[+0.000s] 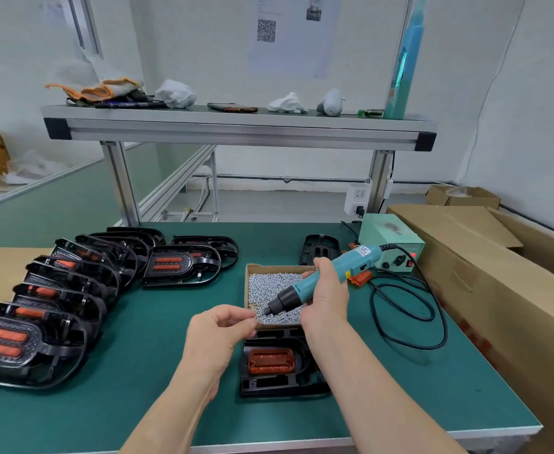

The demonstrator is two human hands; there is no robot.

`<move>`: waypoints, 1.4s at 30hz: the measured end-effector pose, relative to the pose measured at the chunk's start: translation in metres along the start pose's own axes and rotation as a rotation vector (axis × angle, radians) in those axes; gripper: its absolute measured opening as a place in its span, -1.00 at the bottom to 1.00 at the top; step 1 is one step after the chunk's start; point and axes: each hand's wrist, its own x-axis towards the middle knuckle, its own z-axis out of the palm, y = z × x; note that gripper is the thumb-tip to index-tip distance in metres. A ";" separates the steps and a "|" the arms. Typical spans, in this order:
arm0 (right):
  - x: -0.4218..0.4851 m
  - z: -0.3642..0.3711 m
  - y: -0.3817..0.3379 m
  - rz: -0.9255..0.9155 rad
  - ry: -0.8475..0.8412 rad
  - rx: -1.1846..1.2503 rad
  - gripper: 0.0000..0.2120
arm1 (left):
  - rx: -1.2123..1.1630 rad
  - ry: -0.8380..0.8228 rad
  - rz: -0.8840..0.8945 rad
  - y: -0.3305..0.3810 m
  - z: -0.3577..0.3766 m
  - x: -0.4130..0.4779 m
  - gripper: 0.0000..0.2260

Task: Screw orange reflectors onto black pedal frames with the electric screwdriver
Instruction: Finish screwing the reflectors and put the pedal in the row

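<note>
My right hand (326, 301) is wrapped around the middle of the electric screwdriver (355, 257), fingers curled tight on its teal body. The tool is tilted, with its black nose pointing down and across toward my left hand (220, 335). That hand is curled, and its thumb and forefinger tips (249, 322) are pinched together right at the bit. Whether a screw sits between them I cannot tell; it would be too small to make out.

Just beyond and beneath both sets of fingers is a shallow cardboard box (247, 290) full of small silver screws (269, 286); the tool's nose hangs over its near edge. Directly below my hands, touching the near side of that box, the black pedal frame (269, 386) lies flat on the green table mat (157, 339), with an orange reflector (270, 361) seated in its middle.

Well off to the left of my left fingers, a row of black pedals with orange reflectors (49, 309) curves away, each one leaning on the next. Past my right knuckles lies an empty black frame (319, 247). Just right of them are a loose orange piece (360, 278), the pale green power box (388, 237) and the screwdriver's looped black cable (371, 301).
</note>
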 end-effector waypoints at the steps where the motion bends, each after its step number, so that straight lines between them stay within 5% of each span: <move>1: 0.000 -0.001 0.000 0.003 0.000 0.001 -0.81 | 0.017 0.007 0.004 0.000 -0.001 0.000 -0.87; 42: 0.012 -0.007 0.026 0.016 0.032 -0.103 -0.81 | 0.151 0.011 0.035 -0.019 -0.009 0.004 -0.80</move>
